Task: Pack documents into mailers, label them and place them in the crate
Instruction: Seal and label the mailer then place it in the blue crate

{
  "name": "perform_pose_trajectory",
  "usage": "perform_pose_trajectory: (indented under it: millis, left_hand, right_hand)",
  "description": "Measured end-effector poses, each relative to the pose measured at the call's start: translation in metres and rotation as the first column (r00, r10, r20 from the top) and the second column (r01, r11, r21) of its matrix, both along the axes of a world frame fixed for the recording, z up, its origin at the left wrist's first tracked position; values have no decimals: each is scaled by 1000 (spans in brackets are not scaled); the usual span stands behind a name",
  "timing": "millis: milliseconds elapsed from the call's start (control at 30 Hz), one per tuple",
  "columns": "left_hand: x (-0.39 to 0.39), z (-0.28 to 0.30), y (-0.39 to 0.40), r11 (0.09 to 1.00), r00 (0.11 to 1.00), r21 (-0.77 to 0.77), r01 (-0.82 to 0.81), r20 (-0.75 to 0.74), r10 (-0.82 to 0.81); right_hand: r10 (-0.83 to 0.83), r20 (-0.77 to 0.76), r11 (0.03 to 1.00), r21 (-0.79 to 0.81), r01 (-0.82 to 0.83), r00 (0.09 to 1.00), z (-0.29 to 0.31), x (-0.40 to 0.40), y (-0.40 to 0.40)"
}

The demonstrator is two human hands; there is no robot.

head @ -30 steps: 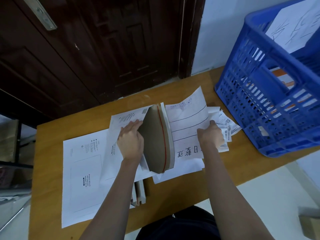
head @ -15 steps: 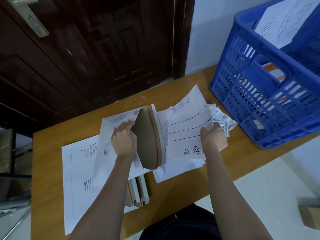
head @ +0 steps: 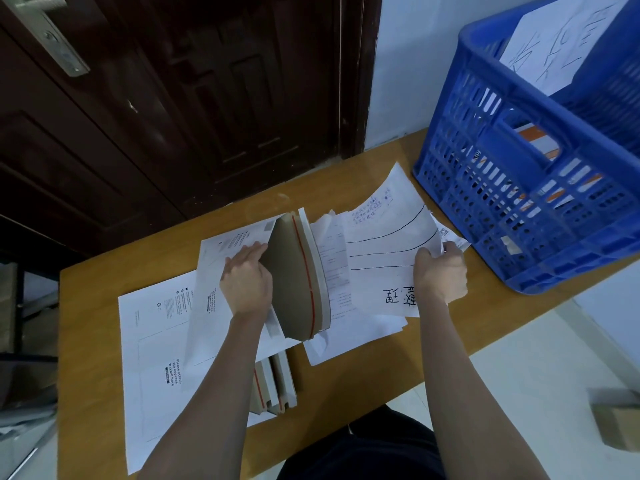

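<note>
- Seen from above, a person's left hand (head: pixel 246 279) holds a white mailer (head: pixel 221 271) open on a wooden table (head: pixel 90 306), fingers inside the mouth, the brown inner flap (head: pixel 294 282) with its red strip lifted upright.
- Just right of the opening, the right hand (head: pixel 440 276) grips the edge of a sheet of paper (head: pixel 388 244) bearing drawn lines and handwritten characters, fingers curled round it.
- More loose papers (head: pixel 353 337) lie beneath that sheet.
- Flat mailers (head: pixel 156 341) are stacked under the left forearm.
- A blue crate (head: pixel 540 188) stands at the table's far right, with packed items inside.
- Behind the table is a dark wooden door (head: pixel 173 98).
</note>
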State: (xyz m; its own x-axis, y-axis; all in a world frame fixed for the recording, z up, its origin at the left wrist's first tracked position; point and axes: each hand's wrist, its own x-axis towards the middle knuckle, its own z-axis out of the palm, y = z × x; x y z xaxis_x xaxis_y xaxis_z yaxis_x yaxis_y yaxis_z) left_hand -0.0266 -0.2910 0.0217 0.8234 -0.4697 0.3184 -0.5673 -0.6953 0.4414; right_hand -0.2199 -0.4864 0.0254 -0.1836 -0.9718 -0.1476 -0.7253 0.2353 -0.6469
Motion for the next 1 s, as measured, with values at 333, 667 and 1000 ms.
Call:
perform_pose_trajectory:
  millis: [333, 667, 1000]
  left_hand:
    - [-3, 0, -1, 1000, 1000, 21, -14, -12, 14]
    - [-7, 6, -5, 998, 997, 50, -41, -63, 44]
    - [-10, 9, -3, 996, 983, 62, -60, -172, 70]
  right_hand:
    - [-46, 60, 999, -4, 46, 997, 2, -1, 2]
    - [255, 323, 941, 135, -311, 912, 16, 21, 11]
    - [487, 117, 857, 130, -499, 866, 23, 42, 23]
